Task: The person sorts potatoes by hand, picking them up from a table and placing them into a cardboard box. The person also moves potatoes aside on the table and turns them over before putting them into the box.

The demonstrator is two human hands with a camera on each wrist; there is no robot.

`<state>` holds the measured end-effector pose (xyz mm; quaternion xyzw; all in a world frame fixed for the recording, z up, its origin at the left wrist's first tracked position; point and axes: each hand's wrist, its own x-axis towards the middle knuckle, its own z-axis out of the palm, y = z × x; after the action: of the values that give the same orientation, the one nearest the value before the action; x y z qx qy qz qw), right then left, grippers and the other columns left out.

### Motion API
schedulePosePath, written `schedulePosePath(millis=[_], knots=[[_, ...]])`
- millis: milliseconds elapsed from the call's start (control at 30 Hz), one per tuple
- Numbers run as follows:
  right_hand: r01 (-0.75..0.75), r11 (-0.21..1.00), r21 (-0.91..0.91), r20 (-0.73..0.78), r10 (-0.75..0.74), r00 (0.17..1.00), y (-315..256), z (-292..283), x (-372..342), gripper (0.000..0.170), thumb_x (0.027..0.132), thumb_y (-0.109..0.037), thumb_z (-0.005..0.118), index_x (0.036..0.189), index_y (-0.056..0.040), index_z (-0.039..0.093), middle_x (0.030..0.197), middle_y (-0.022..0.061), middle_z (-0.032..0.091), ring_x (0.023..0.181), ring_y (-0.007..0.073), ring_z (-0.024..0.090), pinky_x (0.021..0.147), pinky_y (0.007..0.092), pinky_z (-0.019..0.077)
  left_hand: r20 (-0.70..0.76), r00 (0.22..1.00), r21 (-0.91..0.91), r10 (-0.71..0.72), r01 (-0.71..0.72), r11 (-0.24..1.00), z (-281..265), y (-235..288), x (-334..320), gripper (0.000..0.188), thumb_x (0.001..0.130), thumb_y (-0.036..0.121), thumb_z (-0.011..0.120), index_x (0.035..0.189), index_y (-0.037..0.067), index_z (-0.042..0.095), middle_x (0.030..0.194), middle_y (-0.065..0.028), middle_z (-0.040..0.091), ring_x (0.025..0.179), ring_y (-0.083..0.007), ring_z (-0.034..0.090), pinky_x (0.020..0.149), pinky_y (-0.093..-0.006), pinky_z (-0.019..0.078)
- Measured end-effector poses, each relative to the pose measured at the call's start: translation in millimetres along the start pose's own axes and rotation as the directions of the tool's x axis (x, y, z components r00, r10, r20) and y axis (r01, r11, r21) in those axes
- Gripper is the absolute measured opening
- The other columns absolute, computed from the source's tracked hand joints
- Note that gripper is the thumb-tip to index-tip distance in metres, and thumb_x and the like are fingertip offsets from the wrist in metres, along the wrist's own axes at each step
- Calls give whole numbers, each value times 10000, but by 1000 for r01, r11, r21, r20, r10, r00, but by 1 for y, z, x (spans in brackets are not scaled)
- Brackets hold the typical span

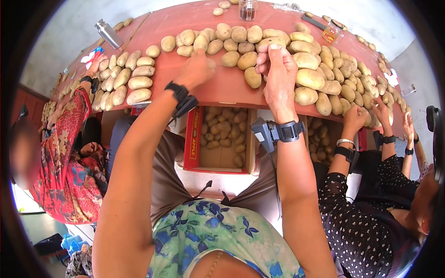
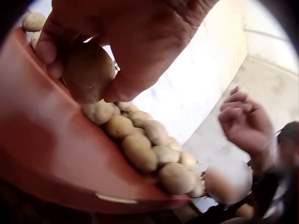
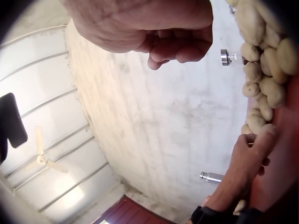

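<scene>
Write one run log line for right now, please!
left hand: pinches a potato | right hand: fingers curled, no potato visible | red table: more potatoes on top | box below: potatoes inside

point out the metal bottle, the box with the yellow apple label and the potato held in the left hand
metal bottle [image 1: 108, 34]: head view, middle of its body
box [image 1: 190, 134]: head view, red side wall
held potato [image 2: 88, 74]: left wrist view, middle of its visible side
</scene>
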<state>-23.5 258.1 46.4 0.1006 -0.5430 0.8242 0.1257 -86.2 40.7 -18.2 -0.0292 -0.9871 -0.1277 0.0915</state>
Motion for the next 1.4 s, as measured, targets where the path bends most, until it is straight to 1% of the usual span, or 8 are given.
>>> schedulePosePath(millis=[167,300,400,567,767,967,1200,1400], knots=[[45,999,7,-8,-45,999,-2,1,-3,273,1025,-200,480,880,-31,638,676,-14,578,581,44,466,544,201,391,559,829,-639,38,401,657,-21,-9,-83,502,938,449,554,1098,-27,578,860,-127,636,579,-178,637,490,-313,531],[20,1000,8,12,-20,1000,-1,6,-5,273,1028,-200,475,883,-30,632,670,-17,569,575,45,462,540,201,390,916,379,-400,130,881,250,59,-30,-130,470,1006,480,450,1166,55,569,870,-118,691,625,-199,649,554,-326,554],[18,1000,-3,15,-18,1000,4,5,-5,272,1030,-204,471,884,-34,627,670,-20,564,573,45,462,535,198,387,922,381,-381,-72,924,13,106,-26,-132,443,1015,457,443,1215,76,546,1041,-145,674,780,-267,665,709,-421,550],[-13,999,-43,11,13,1000,0,6,-5,267,1033,-210,464,879,-53,615,683,-22,559,578,43,460,533,195,380,752,581,-620,-311,784,-34,127,-14,-117,465,997,383,503,1337,65,503,1188,-134,604,1068,-284,586,823,-468,507],[-29,1000,-6,31,30,999,-2,10,-7,261,1036,-205,463,871,-60,605,688,-24,549,590,43,452,545,196,373,783,591,-577,192,576,579,75,9,-124,341,965,321,585,1112,19,638,1004,-72,641,899,-166,625,688,-298,523],[-61,997,55,-3,61,998,6,3,-4,316,1046,-260,454,894,-38,618,684,8,556,558,82,474,544,234,430,594,655,-628,467,16,778,-31,43,-109,303,932,298,607,898,7,684,809,-24,669,801,-141,645,702,-309,516],[-77,996,52,57,74,996,9,11,-10,294,1044,-236,454,884,-53,619,687,-13,560,588,56,463,545,200,385,-293,490,-956,821,-157,-247,-224,101,-176,241,953,195,609,1079,14,707,952,-71,732,794,-172,688,727,-324,541],[-127,991,-39,95,130,987,11,16,-11,272,1039,-219,460,886,-58,616,686,-18,546,601,54,462,555,193,381,-475,340,-877,811,-105,-470,-225,113,-201,224,951,189,609,1076,21,691,936,-64,711,779,-160,669,705,-317,529]])
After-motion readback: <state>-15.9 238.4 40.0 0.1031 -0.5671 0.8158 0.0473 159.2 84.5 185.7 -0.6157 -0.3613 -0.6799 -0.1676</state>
